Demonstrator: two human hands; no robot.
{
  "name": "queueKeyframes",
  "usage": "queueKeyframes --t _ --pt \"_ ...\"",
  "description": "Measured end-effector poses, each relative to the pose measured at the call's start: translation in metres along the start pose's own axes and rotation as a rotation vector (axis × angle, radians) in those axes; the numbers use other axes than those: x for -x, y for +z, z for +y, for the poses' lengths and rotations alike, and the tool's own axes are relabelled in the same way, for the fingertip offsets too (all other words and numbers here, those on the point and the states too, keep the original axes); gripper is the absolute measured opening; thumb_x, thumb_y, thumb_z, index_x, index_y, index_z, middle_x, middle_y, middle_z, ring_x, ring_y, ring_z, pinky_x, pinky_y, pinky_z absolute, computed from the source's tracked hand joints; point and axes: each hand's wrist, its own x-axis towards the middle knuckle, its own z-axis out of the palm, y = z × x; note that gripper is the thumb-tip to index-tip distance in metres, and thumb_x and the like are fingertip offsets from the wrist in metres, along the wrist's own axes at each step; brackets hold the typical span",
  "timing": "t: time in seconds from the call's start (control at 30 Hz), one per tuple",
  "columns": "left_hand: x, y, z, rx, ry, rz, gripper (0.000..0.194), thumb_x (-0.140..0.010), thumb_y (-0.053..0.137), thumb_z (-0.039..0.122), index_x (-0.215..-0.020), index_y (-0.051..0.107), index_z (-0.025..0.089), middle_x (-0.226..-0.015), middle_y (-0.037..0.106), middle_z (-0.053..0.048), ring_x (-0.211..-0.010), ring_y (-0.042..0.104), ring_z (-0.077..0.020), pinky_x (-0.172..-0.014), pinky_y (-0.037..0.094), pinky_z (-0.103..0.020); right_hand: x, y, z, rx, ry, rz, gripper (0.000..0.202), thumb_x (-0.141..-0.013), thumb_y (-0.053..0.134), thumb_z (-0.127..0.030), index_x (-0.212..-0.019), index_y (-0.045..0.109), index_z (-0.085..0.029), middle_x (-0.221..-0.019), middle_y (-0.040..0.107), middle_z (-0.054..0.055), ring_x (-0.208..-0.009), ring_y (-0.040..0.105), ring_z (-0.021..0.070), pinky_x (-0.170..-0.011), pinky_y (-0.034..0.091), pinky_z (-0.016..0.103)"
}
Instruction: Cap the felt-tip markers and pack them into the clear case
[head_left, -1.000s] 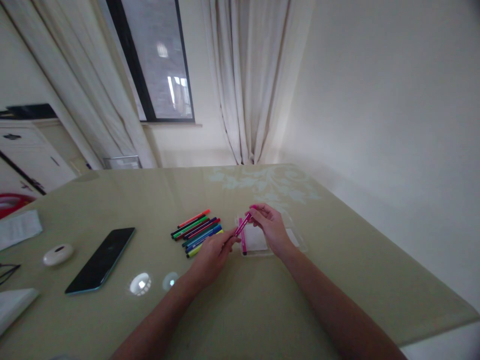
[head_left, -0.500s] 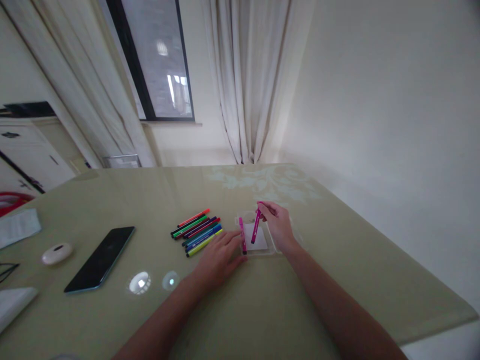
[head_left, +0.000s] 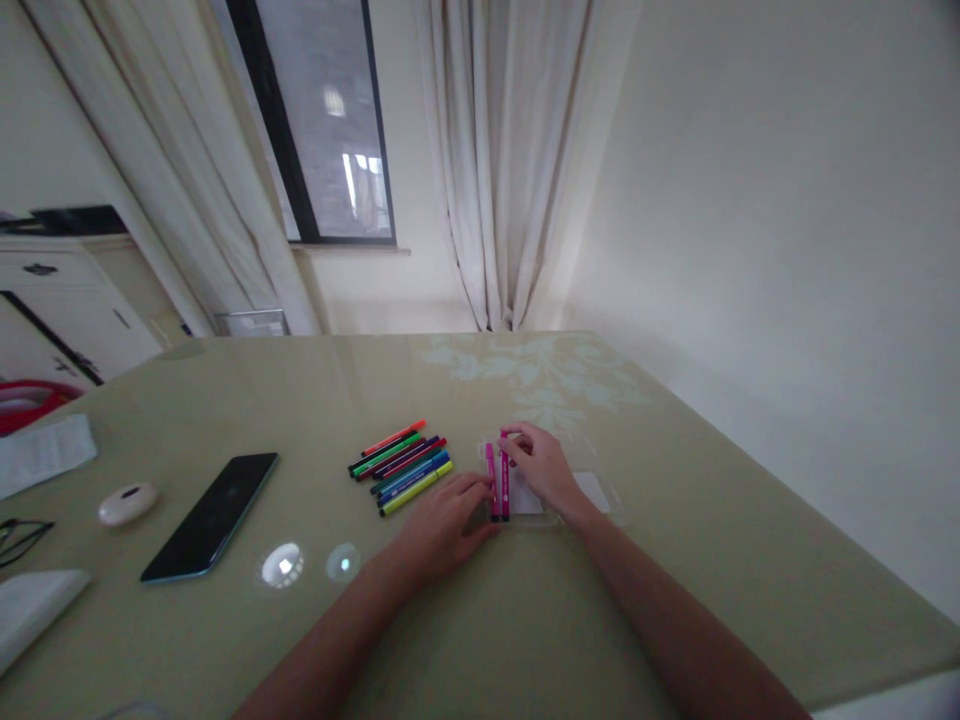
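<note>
One magenta marker (head_left: pixel 505 492) has its far end pinched between the right fingers (head_left: pixel 516 448), left fingers (head_left: pixel 471 487) parted nearby.

The person's forearms, the left (head_left: pixel 337 630) and the right (head_left: pixel 667 610), are bare and slant inward from the lower edge of the view. The left hand (head_left: pixel 442 522) lies low, back upward, fingers together and lightly bent, the thumb spread well away from them. The right hand (head_left: pixel 546 470) is a little farther forward, turned leftward — its thumb and forefinger in a pinch. Both wrists are nearly straight — the hands near each other, not touching.
</note>
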Motion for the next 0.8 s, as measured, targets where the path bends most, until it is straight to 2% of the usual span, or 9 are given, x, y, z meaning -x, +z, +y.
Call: queueKeyframes --t 0.17,0.43,0.7,0.8 --pt "-0.001 -0.001 0.005 -0.082 0.059 -0.036 0.044 -0.096 0.062 0.027 -0.14 0.055 0.029 -0.137 0.061 -0.009 -0.123 0.058 -0.0274 -0.106 0.05 -0.043 0.002 -0.001 0.0 0.207 -0.063 -0.029 0.015 -0.089 0.066 -0.027 -0.101 0.073 -0.021 -0.083 0.078 0.005 -0.075 0.072 0.0199 -0.072 0.053 0.031" --pt "0.0 0.0 0.005 -0.133 0.083 -0.031 0.041 -0.098 0.059 0.029 -0.139 0.058 0.029 -0.139 0.057 -0.009 -0.123 0.057 -0.0283 -0.106 0.049 -0.045 0.006 -0.002 -0.012 0.551 -0.158 -0.109 0.01 -0.092 0.067 -0.022 -0.089 0.076 -0.019 -0.089 0.077 0.007 -0.083 0.068 0.0207 -0.077 0.046 0.03" --pt "0.0 0.0 0.007 -0.131 0.093 -0.024 0.037 -0.098 0.061 0.029 -0.135 0.062 0.028 -0.139 0.058 -0.01 -0.125 0.057 -0.0283 -0.107 0.048 -0.044 0.008 -0.004 -0.02 0.626 -0.156 -0.146 0.016 -0.09 0.066 -0.016 -0.08 0.077 -0.02 -0.086 0.075 0.006 -0.083 0.066 0.0204 -0.075 0.043 0.029" --pt "-0.001 -0.001 0.001 -0.111 0.069 0.032 0.036 -0.102 0.055 0.032 -0.137 0.059 0.027 -0.133 0.063 -0.009 -0.119 0.06 -0.0251 -0.103 0.049 -0.041 0.007 -0.004 -0.016 0.607 -0.178 -0.134 0.015 -0.091 0.066 -0.019 -0.082 0.078 -0.019 -0.085 0.075 0.006 -0.081 0.065 0.02 -0.075 0.043 0.029"
